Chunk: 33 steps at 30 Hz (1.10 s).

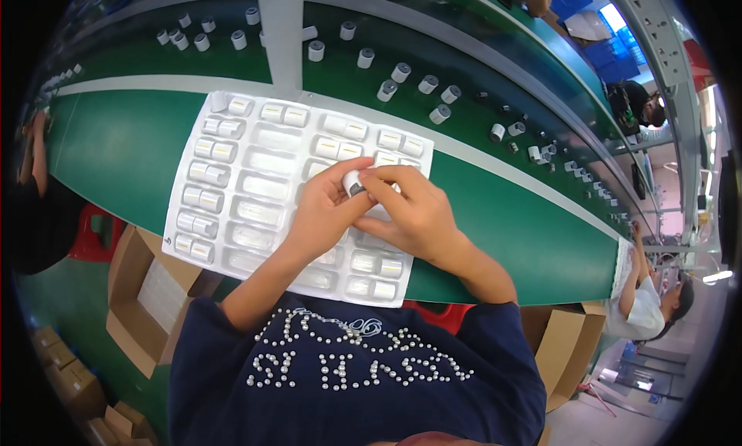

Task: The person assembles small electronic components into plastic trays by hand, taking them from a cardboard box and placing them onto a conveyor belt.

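Close together above a white moulded tray (236, 168), both my hands are closed on one small white cylinder (352, 180) with a dark grey end. My left hand (325, 210) grips it from the left, fingers curled round it. From the right, the thumb and fingers of my right hand (417, 214) pinch its upper side; some fingertips hide behind it. White cylinders (204, 198), many with a gold-coloured stripe, lie in the tray's left column, top row and right-hand pockets. Several middle pockets (263, 185) hold none. My hands cover part of the tray's right half.
The tray lies on a green bench (510, 229). Beyond a pale rail, more white-and-grey cylinders (365, 58) stand on a green conveyor (332, 75), with a grey post (280, 44) at its near side. Open cardboard boxes (143, 299) flank me. Other people sit at both ends.
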Each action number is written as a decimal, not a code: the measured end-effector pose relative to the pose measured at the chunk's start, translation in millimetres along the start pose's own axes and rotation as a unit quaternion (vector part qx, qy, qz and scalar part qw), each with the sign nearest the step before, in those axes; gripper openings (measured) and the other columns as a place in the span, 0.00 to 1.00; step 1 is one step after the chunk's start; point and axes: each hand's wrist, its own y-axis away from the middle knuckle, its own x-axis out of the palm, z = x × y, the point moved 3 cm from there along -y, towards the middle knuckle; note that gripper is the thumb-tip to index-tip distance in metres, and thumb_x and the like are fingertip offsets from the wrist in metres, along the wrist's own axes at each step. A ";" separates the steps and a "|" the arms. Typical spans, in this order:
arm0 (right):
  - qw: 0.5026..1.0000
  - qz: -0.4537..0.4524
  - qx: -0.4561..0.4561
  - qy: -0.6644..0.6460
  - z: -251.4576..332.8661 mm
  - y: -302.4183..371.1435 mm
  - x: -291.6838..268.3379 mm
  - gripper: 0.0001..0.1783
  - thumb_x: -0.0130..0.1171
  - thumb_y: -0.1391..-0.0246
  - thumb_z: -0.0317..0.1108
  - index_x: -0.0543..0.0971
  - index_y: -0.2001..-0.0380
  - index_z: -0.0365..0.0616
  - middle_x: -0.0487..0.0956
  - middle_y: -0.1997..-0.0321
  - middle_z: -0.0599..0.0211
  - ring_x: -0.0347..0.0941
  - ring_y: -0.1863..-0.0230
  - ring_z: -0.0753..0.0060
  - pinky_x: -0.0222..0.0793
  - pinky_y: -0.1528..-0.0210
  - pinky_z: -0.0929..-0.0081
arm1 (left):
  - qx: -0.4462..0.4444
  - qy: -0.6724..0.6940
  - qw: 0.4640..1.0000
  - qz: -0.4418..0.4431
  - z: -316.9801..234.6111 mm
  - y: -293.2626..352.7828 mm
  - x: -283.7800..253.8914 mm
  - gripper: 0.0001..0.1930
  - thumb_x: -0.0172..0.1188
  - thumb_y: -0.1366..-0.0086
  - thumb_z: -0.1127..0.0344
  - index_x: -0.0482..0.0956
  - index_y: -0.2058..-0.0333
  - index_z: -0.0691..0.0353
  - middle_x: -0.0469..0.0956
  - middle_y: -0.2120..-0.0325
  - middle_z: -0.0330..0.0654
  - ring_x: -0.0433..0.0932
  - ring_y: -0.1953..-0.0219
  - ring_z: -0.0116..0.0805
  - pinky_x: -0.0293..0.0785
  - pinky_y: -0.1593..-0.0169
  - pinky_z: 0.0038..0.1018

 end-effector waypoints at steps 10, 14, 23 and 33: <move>0.925 -0.046 0.356 0.121 -198.9 51.4 -54.7 0.21 0.68 0.50 0.38 0.82 0.57 0.33 0.82 0.63 0.52 0.78 0.70 0.64 0.73 0.66 0.67 | 0.226 -0.619 0.749 0.064 -6.4 14.0 -6.0 0.29 0.71 0.46 0.62 0.75 0.46 0.64 0.63 0.36 0.53 0.59 0.35 0.57 0.60 0.35 0.44; 0.933 0.103 0.308 0.153 -236.4 51.0 -62.8 0.23 0.67 0.50 0.42 0.82 0.56 0.35 0.82 0.63 0.51 0.79 0.65 0.56 0.75 0.60 0.64 | 0.235 -0.612 0.754 0.042 1.0 13.1 -17.1 0.22 0.67 0.43 0.68 0.77 0.49 0.61 0.68 0.39 0.49 0.64 0.38 0.53 0.61 0.36 0.43; 0.939 0.058 0.259 0.217 -355.5 19.3 -71.8 0.24 0.67 0.48 0.47 0.81 0.56 0.38 0.81 0.57 0.51 0.79 0.55 0.50 0.75 0.52 0.63 | 0.293 -0.592 0.750 -0.025 -3.5 -4.6 -17.0 0.16 0.67 0.45 0.73 0.79 0.56 0.62 0.78 0.56 0.43 0.72 0.48 0.49 0.66 0.44 0.40; 0.839 -0.216 0.323 -0.381 -318.2 16.9 -64.8 0.19 0.66 0.47 0.24 0.79 0.51 0.35 0.81 0.55 0.63 0.77 0.59 0.76 0.73 0.56 0.82 | 0.166 -0.061 0.982 -0.068 -7.2 4.3 -19.2 0.12 0.62 0.35 0.72 0.76 0.54 0.59 0.76 0.50 0.46 0.80 0.55 0.39 0.78 0.54 0.29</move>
